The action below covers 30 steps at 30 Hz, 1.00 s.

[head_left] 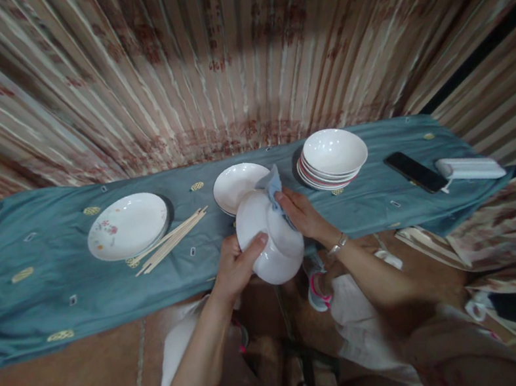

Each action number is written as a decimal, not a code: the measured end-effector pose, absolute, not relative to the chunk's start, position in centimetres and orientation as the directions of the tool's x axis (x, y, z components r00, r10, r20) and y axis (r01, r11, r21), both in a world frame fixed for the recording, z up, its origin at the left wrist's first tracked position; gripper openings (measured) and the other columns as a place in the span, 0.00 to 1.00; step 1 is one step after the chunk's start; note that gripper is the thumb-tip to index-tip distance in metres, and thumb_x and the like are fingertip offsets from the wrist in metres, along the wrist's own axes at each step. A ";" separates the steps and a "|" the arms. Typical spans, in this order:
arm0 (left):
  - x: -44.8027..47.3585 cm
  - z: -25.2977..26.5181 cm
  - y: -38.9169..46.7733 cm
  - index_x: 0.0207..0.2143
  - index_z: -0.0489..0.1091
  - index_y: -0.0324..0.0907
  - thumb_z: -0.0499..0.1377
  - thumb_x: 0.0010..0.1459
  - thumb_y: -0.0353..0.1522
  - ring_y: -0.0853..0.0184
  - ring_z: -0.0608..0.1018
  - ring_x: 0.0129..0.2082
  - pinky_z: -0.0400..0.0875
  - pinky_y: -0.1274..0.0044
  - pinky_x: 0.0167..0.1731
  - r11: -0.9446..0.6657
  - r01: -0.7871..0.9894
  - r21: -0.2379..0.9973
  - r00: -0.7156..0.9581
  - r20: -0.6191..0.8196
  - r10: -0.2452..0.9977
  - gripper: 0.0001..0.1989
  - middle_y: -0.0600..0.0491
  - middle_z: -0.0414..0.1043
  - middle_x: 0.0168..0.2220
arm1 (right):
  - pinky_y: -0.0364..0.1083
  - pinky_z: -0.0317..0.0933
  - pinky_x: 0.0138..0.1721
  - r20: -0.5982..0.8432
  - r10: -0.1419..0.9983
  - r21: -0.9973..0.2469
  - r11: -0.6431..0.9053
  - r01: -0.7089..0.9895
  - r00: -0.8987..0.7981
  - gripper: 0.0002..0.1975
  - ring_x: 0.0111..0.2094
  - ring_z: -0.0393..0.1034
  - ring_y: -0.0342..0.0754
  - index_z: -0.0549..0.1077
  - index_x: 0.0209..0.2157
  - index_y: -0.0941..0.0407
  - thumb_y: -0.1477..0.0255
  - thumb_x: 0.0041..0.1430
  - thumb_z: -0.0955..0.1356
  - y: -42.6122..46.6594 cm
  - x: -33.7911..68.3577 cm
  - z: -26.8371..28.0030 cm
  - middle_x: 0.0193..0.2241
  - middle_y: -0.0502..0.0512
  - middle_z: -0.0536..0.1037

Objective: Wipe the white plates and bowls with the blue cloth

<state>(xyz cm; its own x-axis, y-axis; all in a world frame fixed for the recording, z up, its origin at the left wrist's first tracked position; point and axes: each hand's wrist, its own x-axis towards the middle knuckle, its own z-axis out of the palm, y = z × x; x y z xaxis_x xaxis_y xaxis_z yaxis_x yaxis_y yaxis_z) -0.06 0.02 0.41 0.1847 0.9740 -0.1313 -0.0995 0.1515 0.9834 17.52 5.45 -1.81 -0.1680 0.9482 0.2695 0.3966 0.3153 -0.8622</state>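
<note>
A white bowl (274,260) is tilted on its side in front of the table's near edge, its outside turned toward me. My left hand (238,264) grips it from the left, the thumb lying across the outer wall. Pinched in my right hand (302,213) is a light blue cloth (271,185), pressed to the bowl's right rim. Just behind, another white bowl (240,181) stands upright on the table, partly covered by the held one. A stack of several white bowls (334,151), some with red rims, is to the right of my right hand.
Wooden chopsticks (174,240) lie left of the bowls, beside white flower-patterned plates (128,226). Farther right are a black phone (415,172) and a white oblong device (469,168). A green cloth (88,303) covers the narrow table. Pleated curtains (215,61) hang behind it.
</note>
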 end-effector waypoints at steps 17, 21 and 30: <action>-0.8 -1.2 0.8 0.21 0.70 0.37 0.64 0.47 0.42 0.74 0.64 0.19 0.57 0.80 0.21 0.046 -0.257 0.965 -0.052 -0.061 0.997 0.16 0.57 0.66 0.19 | 0.51 0.55 0.55 0.184 0.983 -0.949 0.174 0.263 0.014 0.27 0.50 0.66 0.51 0.70 0.47 0.57 0.52 0.61 0.56 5.8 16.7 -3.4 0.45 0.58 0.75; -0.7 -1.2 1.0 0.23 0.72 0.37 0.65 0.47 0.42 0.74 0.66 0.20 0.61 0.80 0.22 0.024 -0.283 0.959 -0.092 -0.052 0.994 0.15 0.56 0.69 0.21 | 0.49 0.55 0.55 0.202 0.979 -0.943 0.187 0.274 0.027 0.28 0.51 0.66 0.50 0.69 0.48 0.57 0.52 0.61 0.55 5.4 16.3 -3.8 0.46 0.58 0.75; -0.8 -1.4 1.7 0.31 0.75 0.36 0.64 0.48 0.42 0.68 0.73 0.25 0.67 0.78 0.27 -0.044 -0.277 0.960 -0.176 -0.005 0.984 0.17 0.51 0.76 0.26 | 0.51 0.48 0.61 0.296 0.955 -0.892 0.289 0.349 -0.035 0.26 0.58 0.58 0.50 0.63 0.55 0.57 0.56 0.64 0.53 3.8 15.1 -3.5 0.55 0.62 0.67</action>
<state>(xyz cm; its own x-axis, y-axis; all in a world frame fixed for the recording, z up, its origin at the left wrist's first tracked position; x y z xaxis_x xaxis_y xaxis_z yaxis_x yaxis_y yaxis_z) -0.79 1.69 -1.35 -0.1762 0.9843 -0.0054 -0.2770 -0.0443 0.9599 15.07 3.76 -3.53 -0.0346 0.9547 0.2956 0.3488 0.2887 -0.8916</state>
